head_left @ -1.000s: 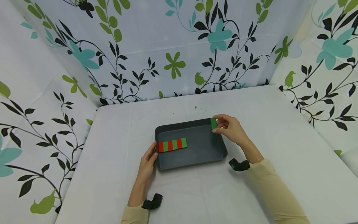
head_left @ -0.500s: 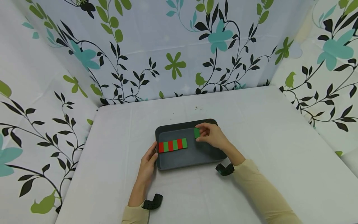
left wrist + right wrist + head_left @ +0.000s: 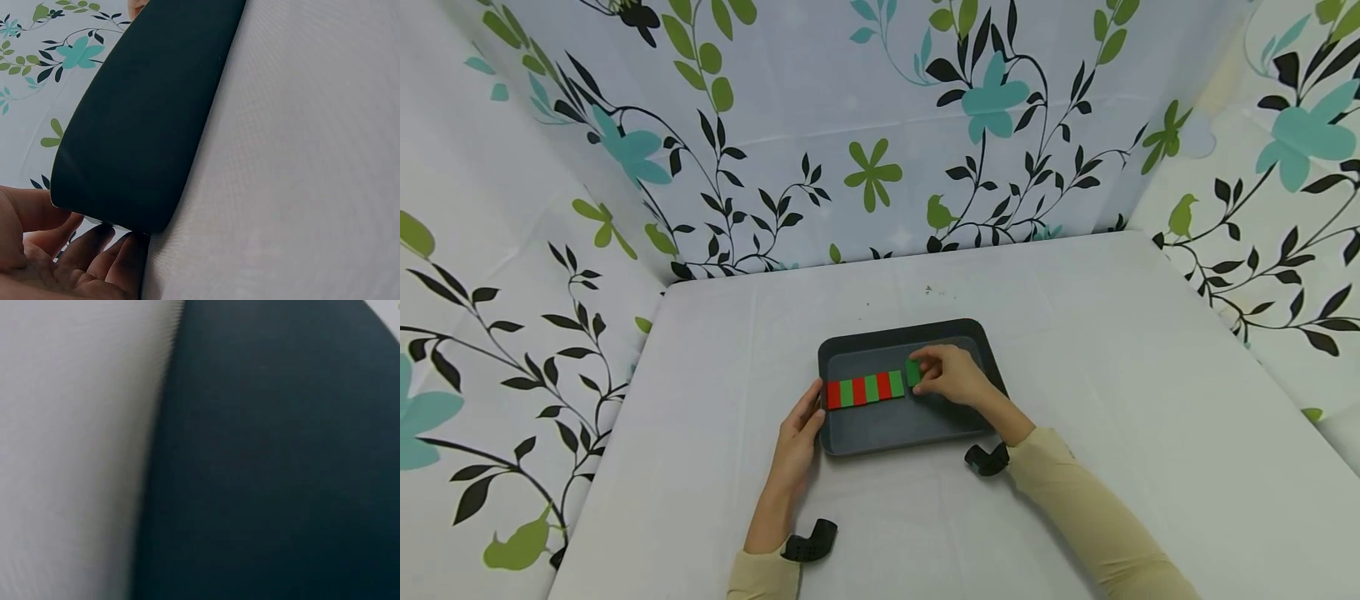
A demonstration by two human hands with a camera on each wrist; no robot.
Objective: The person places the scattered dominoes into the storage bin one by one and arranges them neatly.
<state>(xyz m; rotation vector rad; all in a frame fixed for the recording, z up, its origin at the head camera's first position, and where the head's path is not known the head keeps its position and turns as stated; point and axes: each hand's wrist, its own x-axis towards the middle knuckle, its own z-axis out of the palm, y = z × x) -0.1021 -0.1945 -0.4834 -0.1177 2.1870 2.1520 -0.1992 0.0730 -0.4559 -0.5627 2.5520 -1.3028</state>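
A dark grey baking tray point(image 3: 880, 437) lies on the white table. Inside it, red and green tiles point(image 3: 865, 389) form an alternating row from the left wall toward the middle. My right hand point(image 3: 953, 375) pinches one green tile point(image 3: 913, 372) between thumb and fingers, a small gap right of the row's green end. At the tray's left end my left hand point(image 3: 797, 429) grips the rim; in the left wrist view its thumb and curled fingers meet the tray's corner point(image 3: 125, 162). The right wrist view has only the tray's outer wall point(image 3: 269, 456) and table, the right hand being out of sight.
The white table point(image 3: 715, 350) extends around the tray on every side. Leaf-patterned cloth point(image 3: 760, 125) hangs behind and at both sides. Black wrist-worn devices sit at the left wrist point(image 3: 810, 542) and right wrist point(image 3: 987, 460).
My right hand has carried the green tile from the tray's back right corner leftward and toward me, close to the end of the row. The left hand stays on the tray.
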